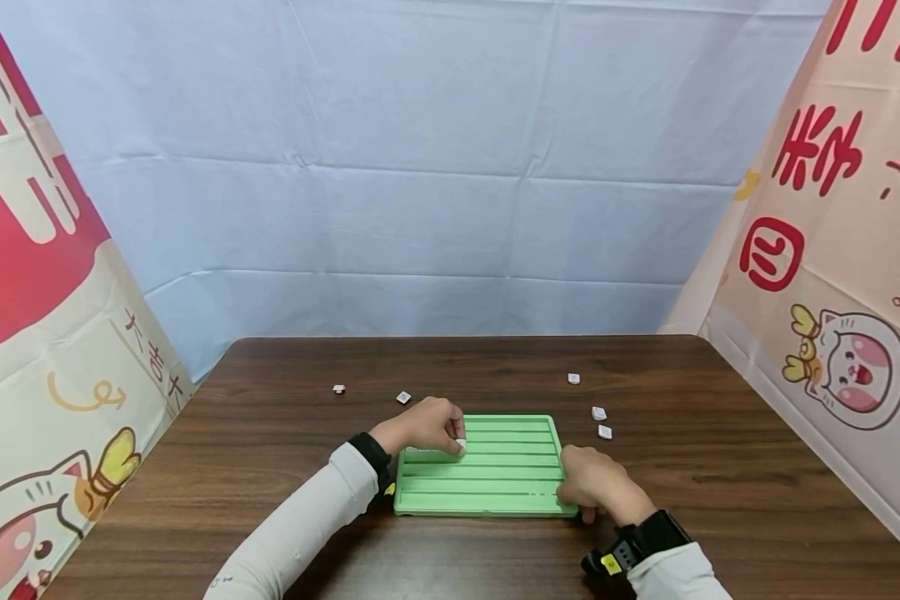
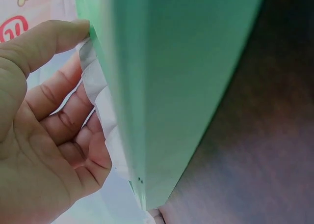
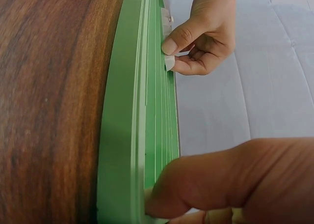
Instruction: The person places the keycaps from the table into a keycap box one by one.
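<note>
A green tray with raised parallel ridges lies on the table. Over its upper left part, my left hand pinches a small white tile between thumb and fingertips, at the end of a row of white tiles along one groove. In the head view that hand covers most of the row. At the tray's right edge my right hand holds the rim, its thumb over the top; its other fingers are largely hidden.
On the brown wooden table, loose white tiles lie beyond the tray: one tile and another tile at left, several at right, including a tile. A pale cloth hangs behind; printed cloths flank the table.
</note>
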